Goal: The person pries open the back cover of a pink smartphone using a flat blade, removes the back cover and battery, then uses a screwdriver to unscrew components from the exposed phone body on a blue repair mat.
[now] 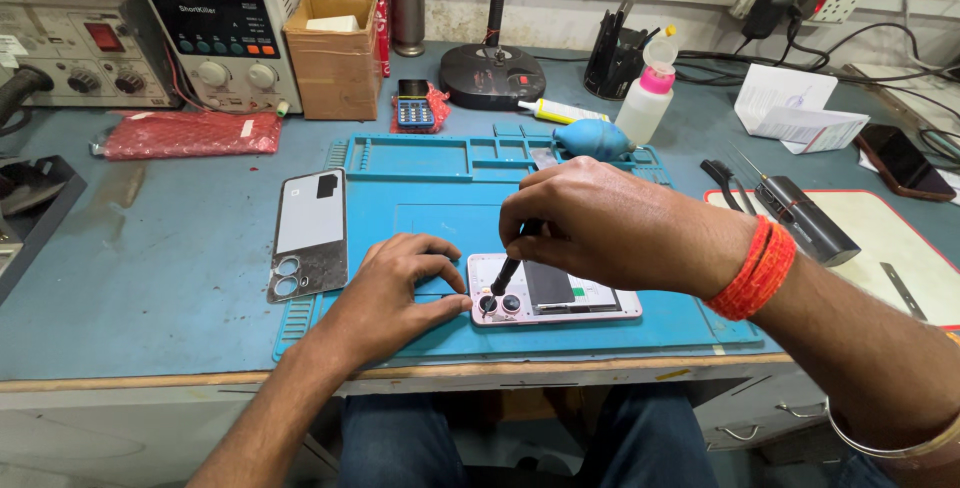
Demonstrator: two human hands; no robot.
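Note:
An opened phone [590, 300] lies face down on the blue work mat [420, 218], its inner parts and two camera lenses showing. My left hand [405, 283] rests flat on the mat, with fingertips pressed against the phone's left end. My right hand [600, 223] hovers over the phone and grips a black screwdriver [507, 273], whose tip stands near the camera lenses. A red thread band circles my right wrist. The phone's removed back cover [308, 235] lies at the mat's left edge, inner side up.
At the back stand a bench power supply [220, 23], a cardboard box [335, 53], a lamp base [492, 75], a squeeze bottle [648, 93] and a blue air blower [592, 136]. A dark tool [810, 218] and tweezers [718, 178] lie to the right. Another phone [903, 160] lies far right.

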